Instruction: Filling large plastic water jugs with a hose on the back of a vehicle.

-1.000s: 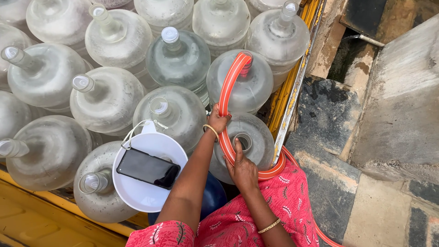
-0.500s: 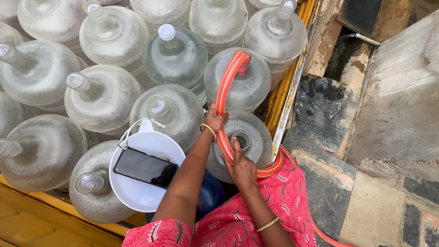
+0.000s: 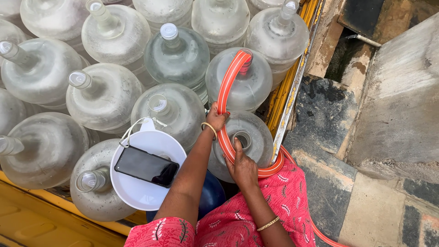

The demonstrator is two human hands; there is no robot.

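Left hand point(image 3: 216, 120) gripping orange hose point(image 3: 225, 91); right hand point(image 3: 242, 167) clasping same hose lower, over open water jug point(image 3: 244, 142). Hose tip in next jug point(image 3: 244, 80). Phone point(image 3: 146, 166) on white lid point(image 3: 146, 169).

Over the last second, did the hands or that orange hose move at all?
Hardly. Both hands keep their grip on the orange hose: the left hand higher up, the right hand lower, by the open jug mouth. The hose end still sits in the next jug's neck. The white bowl with the phone stayed put; only the view shifted slightly.
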